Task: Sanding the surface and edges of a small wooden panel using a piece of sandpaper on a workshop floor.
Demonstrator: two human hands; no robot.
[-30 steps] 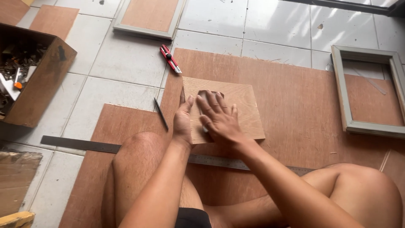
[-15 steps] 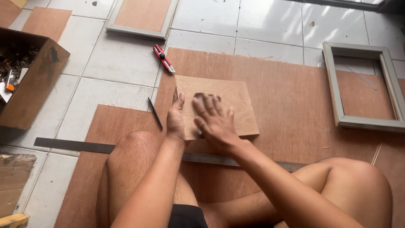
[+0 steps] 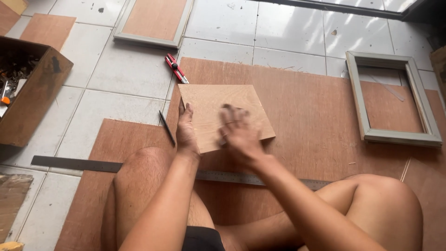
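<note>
**Loose panel, blade close by: where the slip could have come from**

We had the small plywood panel (image 3: 226, 114) lying flat on the large plywood sheet (image 3: 306, 116), which itself lay on the tiled floor (image 3: 125, 74); our left hand (image 3: 186, 132) pressed open and flat on the panel's near-left edge, fingers together and pointing away from us; our right hand (image 3: 238, 135) lay over the panel's near middle, blurred, so we could not tell for certain whether its fingers were spread or together, though it gripped nothing.

The panel was held by palm pressure alone, wood on smooth wood; we judged that an uneven push could have skated it out from under the hands. Its cut edges looked raw; a palm dragged along one could have taken a splinter.

The red utility knife (image 3: 176, 68) lay just beyond the panel's far-left corner; whether its blade was out we could not tell; a panel sliding forward, or a hand reaching blind, could have met it. The dark pencil (image 3: 167, 128) lay just left of the left hand, near enough to be knocked away.

The steel ruler (image 3: 111, 165) ran across under our knees; a shifting leg could have dragged it or caught its edge. The grey frame (image 3: 392, 100) sat well apart to the right, another frame (image 3: 153, 21) far ahead, the cardboard box (image 3: 32, 93) of tools to the left.
</note>
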